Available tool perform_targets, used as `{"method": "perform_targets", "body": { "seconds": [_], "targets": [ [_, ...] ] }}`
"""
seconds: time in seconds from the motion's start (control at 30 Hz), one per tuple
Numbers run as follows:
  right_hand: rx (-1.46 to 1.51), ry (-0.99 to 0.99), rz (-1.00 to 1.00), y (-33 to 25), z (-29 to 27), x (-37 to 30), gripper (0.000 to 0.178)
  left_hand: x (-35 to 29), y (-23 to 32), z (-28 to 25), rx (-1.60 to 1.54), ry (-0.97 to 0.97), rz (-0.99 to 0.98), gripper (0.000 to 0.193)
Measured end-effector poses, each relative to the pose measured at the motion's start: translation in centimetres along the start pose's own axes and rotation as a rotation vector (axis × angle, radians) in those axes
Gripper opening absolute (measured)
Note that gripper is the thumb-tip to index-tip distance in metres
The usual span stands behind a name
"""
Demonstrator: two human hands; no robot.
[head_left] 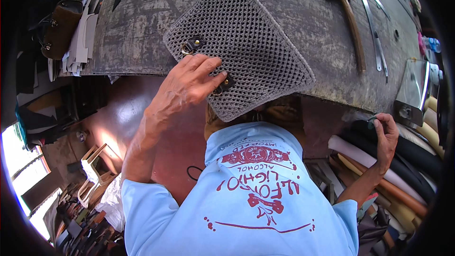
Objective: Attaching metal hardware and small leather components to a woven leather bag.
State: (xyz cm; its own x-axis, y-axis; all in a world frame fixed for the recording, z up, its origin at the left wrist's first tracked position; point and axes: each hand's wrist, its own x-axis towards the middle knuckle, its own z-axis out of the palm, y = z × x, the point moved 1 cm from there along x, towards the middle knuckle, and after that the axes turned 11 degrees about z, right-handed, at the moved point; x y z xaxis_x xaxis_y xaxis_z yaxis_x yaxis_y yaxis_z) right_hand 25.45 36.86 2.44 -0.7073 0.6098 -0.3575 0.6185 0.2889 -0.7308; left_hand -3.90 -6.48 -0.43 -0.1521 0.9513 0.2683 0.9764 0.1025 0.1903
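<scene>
A grey openwork woven bag panel (pixel 246 42) lies slanted on the worktable, its near corner hanging over the front edge. Two black leather tabs with gold-coloured studs and metal rings sit near its left side: an upper tab (pixel 193 45) and a lower tab (pixel 227 83). Between them my left hand (pixel 192 78) grips the panel, fingers bent and thumb tip against the lower tab. Off to the right, beyond the table's front edge, my right hand (pixel 387 135) pinches a small dark greenish thing (pixel 371 122), too small to name.
On the worktable (pixel 142 28) lie a hammer (pixel 353 33) and long metal rulers (pixel 372 23) at the right. Rolls of material (pixel 403 161) stand below my right hand. A brown handbag (pixel 64 28) is at far left, a white plastic chair (pixel 95 173) at lower left.
</scene>
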Motion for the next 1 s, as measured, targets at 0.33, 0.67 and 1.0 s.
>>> {"method": "perform_targets", "body": {
  "seconds": [0.33, 0.67, 1.0],
  "targets": [
    [0.296, -0.309, -0.325, -11.7, 13.9, -3.1, 0.021, -0.3, -1.1, 2.0, 0.192, -0.090, 0.295, 0.023],
    [0.018, -0.088, -0.677, -18.2, 26.4, -1.4, 0.019, -1.8, -0.9, 3.1, -0.084, 0.138, 0.004, 0.034],
    [-0.179, 0.004, -0.668, -17.4, 29.4, -0.6, 0.017, -2.2, -1.0, 3.7, -0.093, 0.163, -0.017, 0.034]
  ]
}}
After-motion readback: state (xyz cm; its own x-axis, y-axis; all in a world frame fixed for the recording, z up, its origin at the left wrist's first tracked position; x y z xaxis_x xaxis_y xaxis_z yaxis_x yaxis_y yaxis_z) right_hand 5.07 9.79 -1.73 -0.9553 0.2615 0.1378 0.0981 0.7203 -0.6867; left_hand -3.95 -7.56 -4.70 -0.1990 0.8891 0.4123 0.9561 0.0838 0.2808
